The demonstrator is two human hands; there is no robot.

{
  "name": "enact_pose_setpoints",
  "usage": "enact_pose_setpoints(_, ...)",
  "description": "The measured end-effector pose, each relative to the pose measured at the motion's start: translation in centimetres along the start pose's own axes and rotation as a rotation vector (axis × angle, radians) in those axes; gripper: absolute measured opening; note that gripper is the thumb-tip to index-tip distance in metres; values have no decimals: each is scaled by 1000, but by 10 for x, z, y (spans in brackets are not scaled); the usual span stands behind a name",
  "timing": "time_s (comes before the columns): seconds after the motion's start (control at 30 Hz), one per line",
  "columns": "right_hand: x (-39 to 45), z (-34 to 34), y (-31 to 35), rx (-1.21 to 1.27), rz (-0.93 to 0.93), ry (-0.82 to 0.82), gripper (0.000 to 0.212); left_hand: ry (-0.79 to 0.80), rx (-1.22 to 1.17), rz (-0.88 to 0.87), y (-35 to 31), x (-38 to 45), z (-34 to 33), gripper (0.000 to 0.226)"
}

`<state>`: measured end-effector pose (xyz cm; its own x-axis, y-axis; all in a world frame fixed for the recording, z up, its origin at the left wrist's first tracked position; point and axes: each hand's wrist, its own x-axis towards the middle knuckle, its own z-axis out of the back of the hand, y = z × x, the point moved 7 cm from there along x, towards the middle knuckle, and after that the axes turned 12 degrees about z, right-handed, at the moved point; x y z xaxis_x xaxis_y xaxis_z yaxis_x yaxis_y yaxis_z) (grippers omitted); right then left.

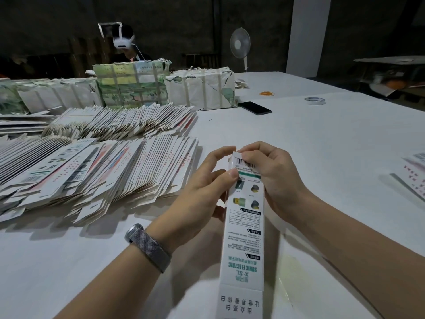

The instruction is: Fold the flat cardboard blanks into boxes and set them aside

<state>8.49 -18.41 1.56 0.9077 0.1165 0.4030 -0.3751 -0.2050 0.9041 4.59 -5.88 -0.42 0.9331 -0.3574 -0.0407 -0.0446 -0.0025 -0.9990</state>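
A long, narrow white box (243,238) with green and black print runs from my hands toward me, its near flap open at the bottom edge. My left hand (207,189) grips its far end from the left, thumb on the printed face. My right hand (273,178) holds the same end from the right, fingertips pressing the top flap by the barcode. Fanned rows of flat cardboard blanks (99,171) lie on the white table (322,139) to my left, with a second row (128,120) behind them.
Wrapped bundles (200,88) stand at the back of the table. A black phone (254,108), a tape roll (314,100) and orange rubber bands (266,93) lie beyond. Printed boxes (414,178) lie at the right edge. Another person (125,44) sits behind the bundles; a fan (240,44) stands further back.
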Motion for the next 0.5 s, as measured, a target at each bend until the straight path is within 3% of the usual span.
enact_pose_setpoints(0.23,0,4,4,-41,42,-52,25,-9,7,19,0,0,-2,44)
enact_pose_setpoints(0.5,2,7,0,-45,11,-71,31,9,10,55,1,-3,-3,69)
